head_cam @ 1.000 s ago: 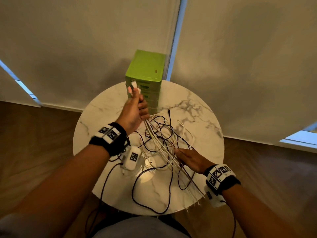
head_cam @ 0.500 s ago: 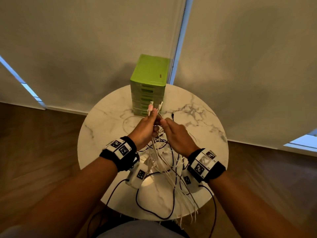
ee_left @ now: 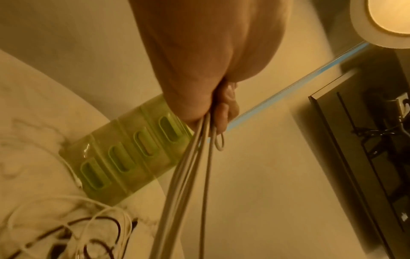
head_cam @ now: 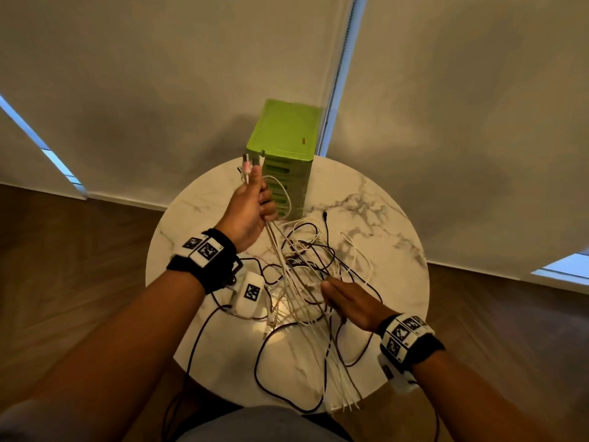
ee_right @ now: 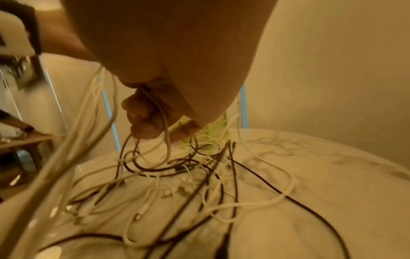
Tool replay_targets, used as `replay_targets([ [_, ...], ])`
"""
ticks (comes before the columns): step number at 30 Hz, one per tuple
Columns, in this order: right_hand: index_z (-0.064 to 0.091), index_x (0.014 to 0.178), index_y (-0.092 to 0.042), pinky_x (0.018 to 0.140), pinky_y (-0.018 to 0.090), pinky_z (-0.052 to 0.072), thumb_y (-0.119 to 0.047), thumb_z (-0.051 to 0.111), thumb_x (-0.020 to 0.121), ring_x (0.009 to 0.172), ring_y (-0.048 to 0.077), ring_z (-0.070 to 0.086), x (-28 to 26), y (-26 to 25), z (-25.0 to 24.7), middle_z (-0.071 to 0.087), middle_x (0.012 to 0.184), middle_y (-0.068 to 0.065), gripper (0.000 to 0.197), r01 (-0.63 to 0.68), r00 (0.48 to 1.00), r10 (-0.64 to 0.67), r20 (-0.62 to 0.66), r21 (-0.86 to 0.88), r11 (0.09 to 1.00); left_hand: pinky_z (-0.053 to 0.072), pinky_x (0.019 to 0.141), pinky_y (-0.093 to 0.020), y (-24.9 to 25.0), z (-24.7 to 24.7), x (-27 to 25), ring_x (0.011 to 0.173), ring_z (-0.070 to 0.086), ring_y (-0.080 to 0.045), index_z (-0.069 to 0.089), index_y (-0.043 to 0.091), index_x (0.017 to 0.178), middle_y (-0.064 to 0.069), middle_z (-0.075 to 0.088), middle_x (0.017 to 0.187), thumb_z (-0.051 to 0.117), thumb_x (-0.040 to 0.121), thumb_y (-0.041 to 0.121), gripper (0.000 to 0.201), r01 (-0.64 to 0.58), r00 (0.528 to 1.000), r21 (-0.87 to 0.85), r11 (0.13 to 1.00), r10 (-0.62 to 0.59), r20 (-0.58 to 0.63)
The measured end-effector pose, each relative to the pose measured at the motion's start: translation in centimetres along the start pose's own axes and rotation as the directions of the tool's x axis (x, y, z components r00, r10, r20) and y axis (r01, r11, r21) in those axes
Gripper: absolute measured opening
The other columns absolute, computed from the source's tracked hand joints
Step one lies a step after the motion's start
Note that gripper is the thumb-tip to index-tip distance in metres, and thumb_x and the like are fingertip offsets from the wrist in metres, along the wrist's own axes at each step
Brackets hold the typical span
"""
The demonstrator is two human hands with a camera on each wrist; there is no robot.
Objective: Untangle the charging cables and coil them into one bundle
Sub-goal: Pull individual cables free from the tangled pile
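A tangle of white and black charging cables (head_cam: 306, 253) lies on a round marble table (head_cam: 382, 224). My left hand (head_cam: 251, 208) is raised over the table's far side and grips several white cables, their plug ends (head_cam: 250, 165) sticking up above the fist. In the left wrist view the curled fingers (ee_left: 224, 108) clamp the white strands (ee_left: 190, 166) running down. My right hand (head_cam: 347, 298) is lower, at the near right of the tangle. In the right wrist view its fingers (ee_right: 142, 112) curl round a white cable (ee_right: 165, 126) above the pile (ee_right: 188, 171).
A green drawer box (head_cam: 287, 135) stands at the table's far edge, just behind my left hand. White cable ends (head_cam: 344, 403) and a black cable loop (head_cam: 264, 362) hang over the near edge. Roller blinds close off the back; wooden floor surrounds the table.
Half a second ago both hands met near the plug ends. Since then the left hand has risen with the plugs, and the right hand has drawn back down along the cables toward me.
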State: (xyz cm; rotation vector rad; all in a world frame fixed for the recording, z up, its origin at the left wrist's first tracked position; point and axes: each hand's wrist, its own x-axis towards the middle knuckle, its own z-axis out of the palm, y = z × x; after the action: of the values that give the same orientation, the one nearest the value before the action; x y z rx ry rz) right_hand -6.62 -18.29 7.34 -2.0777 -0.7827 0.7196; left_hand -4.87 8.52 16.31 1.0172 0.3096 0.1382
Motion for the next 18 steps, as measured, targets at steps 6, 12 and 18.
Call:
replay_targets([
  [6,0.055,0.08,-0.024,0.074,0.036,0.044,-0.054,0.028,0.102,0.072,0.019,0.057,3.8,0.5,-2.3,0.058,0.076,-0.003,0.046,-0.166,0.968,0.111,-0.227,-0.242,0.956,0.027,0.052,-0.02,0.1,-0.4,-0.1,0.054,0.027,-0.005,0.043,0.026,0.085,0.011,0.027,0.065,0.038,0.107,0.043,0.028,-0.111,0.993,0.31,0.944,0.094,0.07],
  [12,0.05,0.085,-0.022,0.062,0.025,0.037,-0.037,0.034,0.109,0.065,0.008,0.049,8.3,-7.6,-2.7,0.054,0.072,-0.007,0.033,0.036,0.884,-0.096,-0.458,-0.137,0.99,0.03,0.059,-0.031,-4.0,-0.1,-1.2,0.059,0.038,-0.009,0.058,0.027,0.078,0.012,0.046,0.065,0.041,0.097,0.065,0.046,0.021,1.0,0.485,0.874,-0.017,-0.012],
  [18,0.059,0.115,-0.029,0.077,0.029,0.05,-0.045,0.03,0.108,0.084,0.004,0.065,8.6,-9.9,-1.0,0.07,0.095,-0.015,0.034,0.206,0.945,-0.223,-0.241,-0.093,0.974,0.04,0.07,-0.03,-4.1,0.7,-1.3,0.07,0.054,-0.014,0.065,0.021,0.085,-0.001,0.058,0.073,0.045,0.101,0.056,0.043,0.063,0.998,0.262,0.963,-0.061,-0.017],
])
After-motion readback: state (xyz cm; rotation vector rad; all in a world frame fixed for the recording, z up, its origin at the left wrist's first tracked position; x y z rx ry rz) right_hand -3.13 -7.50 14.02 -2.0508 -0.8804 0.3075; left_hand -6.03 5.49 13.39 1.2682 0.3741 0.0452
